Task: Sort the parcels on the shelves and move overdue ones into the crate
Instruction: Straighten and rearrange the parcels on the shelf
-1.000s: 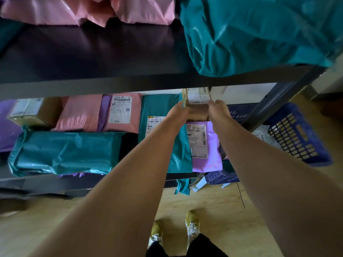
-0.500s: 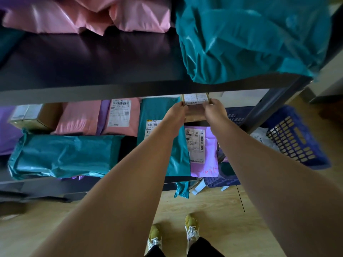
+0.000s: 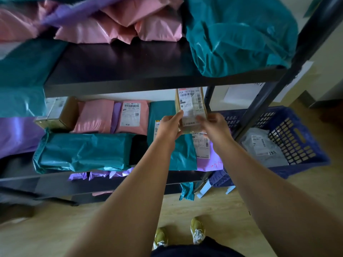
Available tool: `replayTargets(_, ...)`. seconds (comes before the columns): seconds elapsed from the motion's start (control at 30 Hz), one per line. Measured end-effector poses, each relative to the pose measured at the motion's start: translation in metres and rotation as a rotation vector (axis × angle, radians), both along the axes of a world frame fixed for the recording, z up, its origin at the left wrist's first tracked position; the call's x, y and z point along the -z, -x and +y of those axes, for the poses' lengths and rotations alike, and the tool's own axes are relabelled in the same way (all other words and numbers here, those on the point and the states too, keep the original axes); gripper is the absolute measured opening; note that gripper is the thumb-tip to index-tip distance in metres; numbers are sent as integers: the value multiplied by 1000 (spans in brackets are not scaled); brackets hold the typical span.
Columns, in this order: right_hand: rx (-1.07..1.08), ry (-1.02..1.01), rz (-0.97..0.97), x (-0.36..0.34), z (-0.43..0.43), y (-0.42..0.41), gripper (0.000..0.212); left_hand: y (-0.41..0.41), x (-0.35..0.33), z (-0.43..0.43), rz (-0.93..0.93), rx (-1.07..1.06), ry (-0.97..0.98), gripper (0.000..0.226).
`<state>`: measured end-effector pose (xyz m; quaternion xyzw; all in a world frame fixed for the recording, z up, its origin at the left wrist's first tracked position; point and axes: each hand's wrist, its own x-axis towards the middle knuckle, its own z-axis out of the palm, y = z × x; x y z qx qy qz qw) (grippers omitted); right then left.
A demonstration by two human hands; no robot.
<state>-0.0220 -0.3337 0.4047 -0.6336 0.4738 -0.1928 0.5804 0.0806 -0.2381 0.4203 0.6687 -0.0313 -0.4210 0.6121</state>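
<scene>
- Holding the small brown box (image 3: 191, 108) up at the centre of the frame, just under the front edge of the upper shelf (image 3: 130, 78), I have its label turned toward me.
- My left hand (image 3: 169, 127) grips the lower left edge with curled fingers. My right hand (image 3: 215, 125) closes on the lower right corner, though its fingers are smeared.
- To do this check well, I should slide my fingertips off the printed area, hold the box steady and tip it toward the light so the date line can be read.
- If it proves overdue, it belongs in the blue crate (image 3: 300, 127) at the right of the frame, where a grey parcel (image 3: 263, 147) already lies. I judge the box should swing round the dark shelf post (image 3: 259, 101) rather than clip it.
- The label is hard to read: a row of large digits shows at the top, but the smaller print is blurred and glossy, and I can find no date.
- My hands hide the bottom of the box, and my arms cover part of the teal bag (image 3: 183, 154) and the purple bag (image 3: 209, 164) beneath.
- The bags on the upper shelf are cut off at the top edge, and the post crosses the crate's near side.
</scene>
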Motion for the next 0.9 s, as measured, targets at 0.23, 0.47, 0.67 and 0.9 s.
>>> replayTargets(0.23, -149, -38, -71, 1, 44, 15, 34, 1, 18, 46, 4, -52, 19, 56)
replayTargets(0.47, -127, -127, -92, 16, 70, 23, 30, 4, 32, 78, -18, 12, 51, 41)
replayTargets(0.67, -130, -198, -78, 26, 80, 25, 32, 10, 44, 89, -53, -1, -23, 52)
replayTargets(0.9, -192, -205, -38, 26, 77, 29, 29, 15, 50, 87, -93, 2, -44, 56)
